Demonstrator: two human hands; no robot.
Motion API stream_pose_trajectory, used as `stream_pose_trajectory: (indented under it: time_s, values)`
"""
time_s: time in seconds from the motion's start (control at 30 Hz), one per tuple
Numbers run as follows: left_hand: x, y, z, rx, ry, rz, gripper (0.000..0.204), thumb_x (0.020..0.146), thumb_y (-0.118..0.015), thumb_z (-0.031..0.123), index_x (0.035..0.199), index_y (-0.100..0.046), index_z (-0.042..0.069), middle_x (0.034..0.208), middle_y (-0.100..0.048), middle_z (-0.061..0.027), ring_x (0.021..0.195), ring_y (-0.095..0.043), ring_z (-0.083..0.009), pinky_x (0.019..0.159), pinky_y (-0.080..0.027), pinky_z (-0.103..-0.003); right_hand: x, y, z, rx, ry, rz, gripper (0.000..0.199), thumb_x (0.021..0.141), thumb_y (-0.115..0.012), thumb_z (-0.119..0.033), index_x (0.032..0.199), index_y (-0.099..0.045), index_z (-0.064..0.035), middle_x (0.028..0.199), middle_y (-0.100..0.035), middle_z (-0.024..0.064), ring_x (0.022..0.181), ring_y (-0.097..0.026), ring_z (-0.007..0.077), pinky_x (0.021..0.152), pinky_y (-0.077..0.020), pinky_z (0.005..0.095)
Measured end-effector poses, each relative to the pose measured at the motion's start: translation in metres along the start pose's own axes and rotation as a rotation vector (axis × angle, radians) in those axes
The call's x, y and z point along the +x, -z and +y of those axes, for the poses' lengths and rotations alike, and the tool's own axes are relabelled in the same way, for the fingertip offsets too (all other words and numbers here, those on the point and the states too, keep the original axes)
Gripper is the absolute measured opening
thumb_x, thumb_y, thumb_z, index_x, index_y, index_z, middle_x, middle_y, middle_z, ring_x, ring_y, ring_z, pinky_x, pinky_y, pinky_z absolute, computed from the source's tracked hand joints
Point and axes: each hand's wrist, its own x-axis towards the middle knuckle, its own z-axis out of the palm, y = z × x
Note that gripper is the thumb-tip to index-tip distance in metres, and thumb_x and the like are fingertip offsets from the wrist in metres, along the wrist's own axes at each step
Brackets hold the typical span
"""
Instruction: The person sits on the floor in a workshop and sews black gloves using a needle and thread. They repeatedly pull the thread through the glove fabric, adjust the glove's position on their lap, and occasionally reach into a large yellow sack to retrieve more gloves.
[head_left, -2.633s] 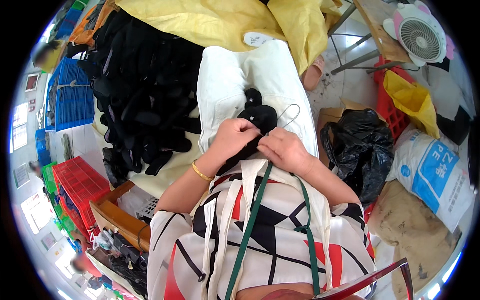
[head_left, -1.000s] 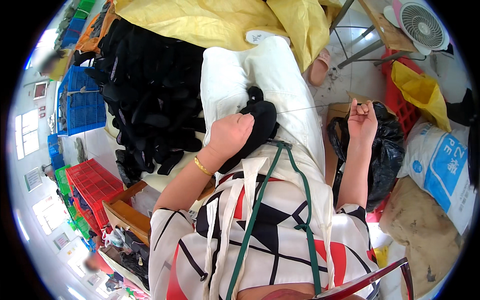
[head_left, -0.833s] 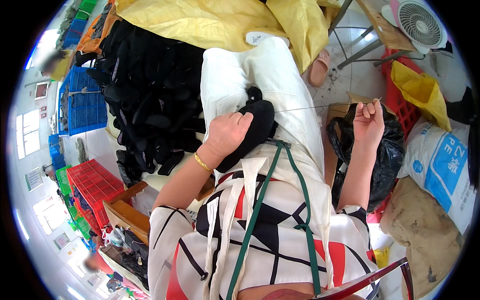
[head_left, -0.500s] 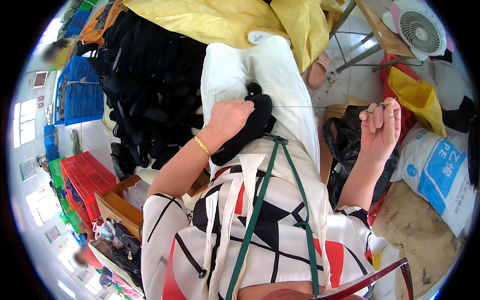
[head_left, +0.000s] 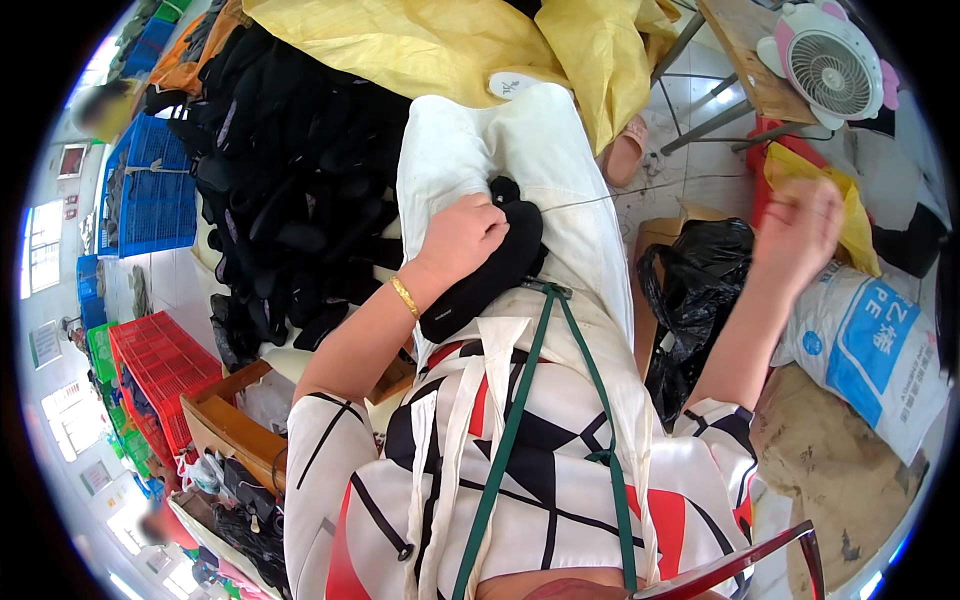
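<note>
On my lap lies a black, soft, shoe-shaped piece [head_left: 490, 275] with a rounded end, across my white apron [head_left: 560, 150]. My left hand [head_left: 462, 238] is closed on its upper edge, fingers curled in and knuckles up. From that edge a thin dark thread [head_left: 640, 189] stretches up to the right. Out at the right, my right hand [head_left: 800, 225] is raised and blurred by motion, its fingers curled in at the thread's far end. Whether a needle is between those fingers is too smeared to see.
Left of my legs is a big heap of similar black pieces [head_left: 290, 170]. Beyond it stand a blue crate [head_left: 150, 190], a red crate [head_left: 165, 370] and a wooden drawer [head_left: 235, 425]. To the right are a black plastic bag [head_left: 700, 280], a white sack [head_left: 870, 340] and a fan [head_left: 830, 70] on a table.
My right hand has moved outward to the right, away from the black piece, and the thread now stretches farther. My left hand keeps its hold in nearly the same place.
</note>
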Motion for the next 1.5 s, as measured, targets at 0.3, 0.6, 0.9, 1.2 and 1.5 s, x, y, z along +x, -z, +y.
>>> stream_pose_trajectory:
  time_s: [0.3, 0.6, 0.9, 1.2, 1.5]
  values:
    - [-0.002, -0.007, -0.022, -0.415, 0.3, -0.045, 0.013, 0.086, -0.071, 0.012, 0.087, -0.071, -0.001, 0.079, -0.064, -0.0082, 0.071, -0.059, -0.0164, 0.067, -0.048, -0.029, -0.119, -0.055, 0.102, -0.944, 0.185, -1.266, 0.007, 0.086, -0.065, -0.012, 0.085, -0.063, -0.0059, 0.083, -0.062, 0.0107, 0.083, -0.064, 0.0327, 0.072, -0.0533, 0.0413]
    - [-0.007, -0.007, -0.025, -0.493, 0.391, -0.043, 0.018, 0.086, -0.071, 0.015, 0.088, -0.072, -0.003, 0.08, -0.067, -0.0078, 0.073, -0.061, -0.0133, 0.068, -0.049, -0.028, -0.134, -0.07, 0.076, -1.085, 0.242, -1.311, 0.019, 0.085, -0.069, -0.024, 0.084, -0.062, -0.0066, 0.081, -0.063, 0.0118, 0.08, -0.066, 0.0313, 0.064, -0.0528, 0.0435]
    - [-0.007, -0.009, -0.029, -0.664, 0.51, -0.087, 0.019, 0.089, -0.07, 0.016, 0.091, -0.072, -0.003, 0.082, -0.069, -0.0005, 0.075, -0.058, -0.006, 0.07, -0.048, -0.024, -0.156, -0.043, 0.079, -1.115, -0.255, -1.611, 0.028, 0.087, -0.065, -0.025, 0.101, -0.057, -0.0025, 0.089, -0.069, 0.0181, 0.086, -0.067, 0.0385, 0.073, -0.0521, 0.0459]
    - [-0.006, -0.004, -0.022, -0.752, 0.589, -0.088, 0.02, 0.087, -0.071, 0.017, 0.091, -0.073, -0.002, 0.079, -0.069, -0.0007, 0.072, -0.057, -0.0064, 0.067, -0.047, -0.024, -0.15, -0.083, 0.059, -1.097, -0.231, -1.322, 0.028, 0.093, -0.06, -0.032, 0.098, -0.057, -0.005, 0.086, -0.067, 0.0158, 0.083, -0.065, 0.0373, 0.072, -0.0507, 0.0469]
    - [-0.006, -0.01, -0.025, -0.839, 0.674, -0.068, 0.02, 0.086, -0.071, 0.018, 0.089, -0.072, -0.003, 0.076, -0.068, -0.0018, 0.068, -0.056, -0.0067, 0.062, -0.046, -0.026, -0.159, -0.087, 0.093, -1.255, 0.024, -1.298, 0.031, 0.094, -0.058, -0.036, 0.084, -0.059, -0.0068, 0.079, -0.065, 0.0108, 0.074, -0.066, 0.0324, 0.063, -0.0513, 0.0451]
